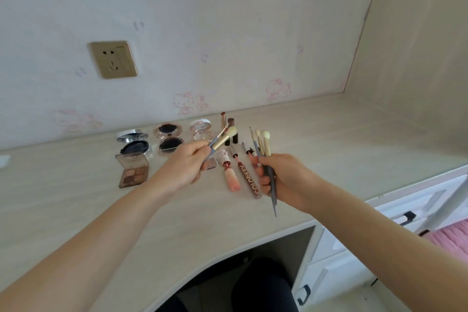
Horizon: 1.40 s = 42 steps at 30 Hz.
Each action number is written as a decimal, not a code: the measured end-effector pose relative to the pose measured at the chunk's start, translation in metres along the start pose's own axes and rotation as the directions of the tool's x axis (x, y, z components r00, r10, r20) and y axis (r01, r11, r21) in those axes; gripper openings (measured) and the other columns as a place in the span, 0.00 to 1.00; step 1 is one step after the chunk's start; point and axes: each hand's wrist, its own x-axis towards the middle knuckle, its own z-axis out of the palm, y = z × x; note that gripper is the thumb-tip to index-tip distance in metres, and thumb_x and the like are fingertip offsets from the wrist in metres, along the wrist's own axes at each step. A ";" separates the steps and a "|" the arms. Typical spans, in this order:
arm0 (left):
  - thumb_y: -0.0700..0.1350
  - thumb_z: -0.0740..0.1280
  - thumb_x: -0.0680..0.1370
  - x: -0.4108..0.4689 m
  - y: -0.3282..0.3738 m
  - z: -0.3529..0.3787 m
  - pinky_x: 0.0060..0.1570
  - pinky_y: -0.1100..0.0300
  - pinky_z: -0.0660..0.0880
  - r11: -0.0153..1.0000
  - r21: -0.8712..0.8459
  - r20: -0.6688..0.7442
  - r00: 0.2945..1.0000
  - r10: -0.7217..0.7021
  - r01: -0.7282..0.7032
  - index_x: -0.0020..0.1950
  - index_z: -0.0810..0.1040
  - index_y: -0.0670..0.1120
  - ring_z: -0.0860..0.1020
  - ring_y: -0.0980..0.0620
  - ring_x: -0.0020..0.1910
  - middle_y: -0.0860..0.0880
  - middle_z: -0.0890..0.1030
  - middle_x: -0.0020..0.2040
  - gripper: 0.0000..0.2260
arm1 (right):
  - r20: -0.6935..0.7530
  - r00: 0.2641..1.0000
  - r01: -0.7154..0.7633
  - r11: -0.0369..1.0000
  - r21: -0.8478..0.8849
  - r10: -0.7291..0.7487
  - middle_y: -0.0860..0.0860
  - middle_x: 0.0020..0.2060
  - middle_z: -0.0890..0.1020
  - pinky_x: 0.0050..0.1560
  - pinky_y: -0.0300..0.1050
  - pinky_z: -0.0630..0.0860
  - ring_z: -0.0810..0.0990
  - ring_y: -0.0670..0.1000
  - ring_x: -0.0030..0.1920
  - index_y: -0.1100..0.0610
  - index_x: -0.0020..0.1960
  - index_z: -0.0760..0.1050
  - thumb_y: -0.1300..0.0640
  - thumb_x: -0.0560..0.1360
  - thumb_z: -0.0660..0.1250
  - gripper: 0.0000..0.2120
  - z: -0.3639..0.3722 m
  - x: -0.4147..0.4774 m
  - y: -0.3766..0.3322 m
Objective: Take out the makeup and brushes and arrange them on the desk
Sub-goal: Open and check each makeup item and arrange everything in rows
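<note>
My left hand (pixel 188 163) pinches two brushes (pixel 222 140) with grey handles, their tips pointing up and right over the desk. A bunch of several more brushes (pixel 263 144) stands upright in the grip of my right hand (pixel 283 177), cream bristles on top. Laid out on the pale wooden desk (pixel 329 139) behind the hands are three open round compacts (pixel 168 138), an open eyeshadow palette (pixel 133 171), upright lipsticks (pixel 231 125), a pink tube (pixel 231 177) and a brown Colorkey tube (pixel 249 177).
A brass wall socket (pixel 114 59) sits on the patterned wall above the desk. A side panel (pixel 417 45) closes the desk on the right. White drawers with black handles (pixel 407 216) and pink fabric (pixel 450 238) lie lower right. My dark-clad legs (pixel 253 286) are under the desk.
</note>
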 end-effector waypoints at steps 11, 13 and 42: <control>0.45 0.61 0.80 -0.028 -0.065 -0.053 0.39 0.61 0.68 0.857 0.512 0.051 0.998 0.033 -0.055 0.55 0.80 0.51 0.70 0.59 0.31 0.49 0.80 0.42 0.09 | 0.148 0.968 -0.215 0.975 0.059 0.204 0.54 0.33 0.74 0.36 0.43 0.75 0.74 0.49 0.33 0.60 0.56 0.73 0.65 0.80 0.55 0.09 0.063 0.000 0.027; 0.45 0.62 0.80 -0.030 -0.075 -0.057 0.45 0.58 0.70 0.845 0.528 0.065 0.996 0.054 -0.080 0.56 0.80 0.54 0.72 0.58 0.35 0.52 0.78 0.43 0.09 | 0.156 0.964 -0.224 0.974 0.044 0.215 0.54 0.33 0.74 0.37 0.43 0.76 0.75 0.50 0.34 0.61 0.58 0.72 0.65 0.80 0.55 0.10 0.068 0.002 0.029; 0.42 0.65 0.78 -0.069 -0.061 -0.044 0.44 0.60 0.79 0.999 0.028 -0.186 0.982 -0.019 0.024 0.47 0.80 0.46 0.82 0.52 0.39 0.49 0.83 0.38 0.05 | 0.191 0.980 -0.070 0.992 0.104 0.049 0.57 0.50 0.84 0.57 0.51 0.76 0.81 0.55 0.56 0.59 0.57 0.71 0.64 0.80 0.59 0.07 0.099 0.016 0.039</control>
